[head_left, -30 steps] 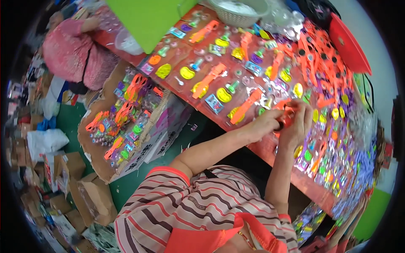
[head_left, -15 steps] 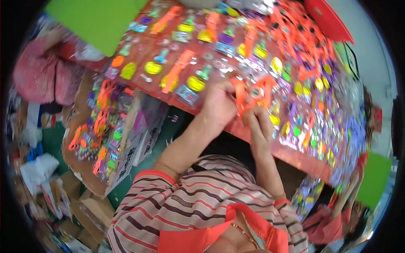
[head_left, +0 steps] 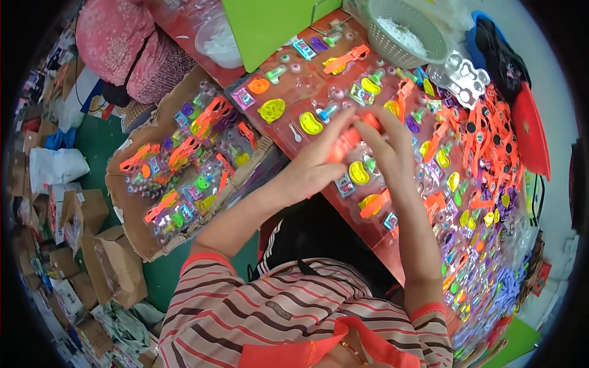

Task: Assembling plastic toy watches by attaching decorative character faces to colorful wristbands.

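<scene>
Both hands, left (head_left: 319, 162) and right (head_left: 392, 150), grip an orange toy (head_left: 350, 138) amid blister trays (head_left: 307, 116), white basket (head_left: 399, 37) beyond

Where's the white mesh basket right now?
In the head view the white mesh basket sits at the top, right of the green board, on the red table's far edge, beyond both hands.

Short-sleeved shirt (head_left: 276, 319) striped in white, red and dark lines, orange cuffs and orange collar band; bare forearms, no gloves.
</scene>
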Motion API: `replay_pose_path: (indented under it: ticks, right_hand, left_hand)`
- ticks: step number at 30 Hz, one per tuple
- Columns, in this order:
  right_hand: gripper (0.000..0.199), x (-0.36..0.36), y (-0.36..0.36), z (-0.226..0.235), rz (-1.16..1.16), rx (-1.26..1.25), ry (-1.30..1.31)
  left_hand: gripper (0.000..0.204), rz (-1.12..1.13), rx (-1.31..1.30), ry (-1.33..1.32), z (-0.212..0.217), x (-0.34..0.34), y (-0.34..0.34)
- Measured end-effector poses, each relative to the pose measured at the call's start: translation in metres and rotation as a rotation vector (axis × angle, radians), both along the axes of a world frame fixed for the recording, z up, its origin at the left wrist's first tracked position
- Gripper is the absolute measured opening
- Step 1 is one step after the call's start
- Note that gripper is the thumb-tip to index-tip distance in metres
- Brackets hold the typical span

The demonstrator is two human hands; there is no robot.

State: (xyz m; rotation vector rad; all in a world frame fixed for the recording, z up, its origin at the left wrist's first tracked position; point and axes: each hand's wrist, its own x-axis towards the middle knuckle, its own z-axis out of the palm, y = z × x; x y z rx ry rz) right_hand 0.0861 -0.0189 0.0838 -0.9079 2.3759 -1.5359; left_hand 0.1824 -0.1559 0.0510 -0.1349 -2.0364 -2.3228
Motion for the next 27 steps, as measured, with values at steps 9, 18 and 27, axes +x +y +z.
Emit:
replay_pose_path:
  ticks: [9,18,27]
  right_hand:
    - [0.025,-0.068,-0.111,-0.073,-0.027,0.081,0.326]
    - [0.024,-0.08,-0.124,-0.087,-0.026,0.254,0.334]
    - [0.016,-0.066,-0.113,-0.099,0.003,0.326,0.663]
  left_hand:
    - [0.049,0.513,-1.074,0.126,-0.041,-0.023,-0.078]
    - [0.046,0.514,-1.617,0.125,-0.045,-0.031,-0.087]
    - [0.051,0.461,-1.466,0.191,-0.069,-0.018,-0.087]
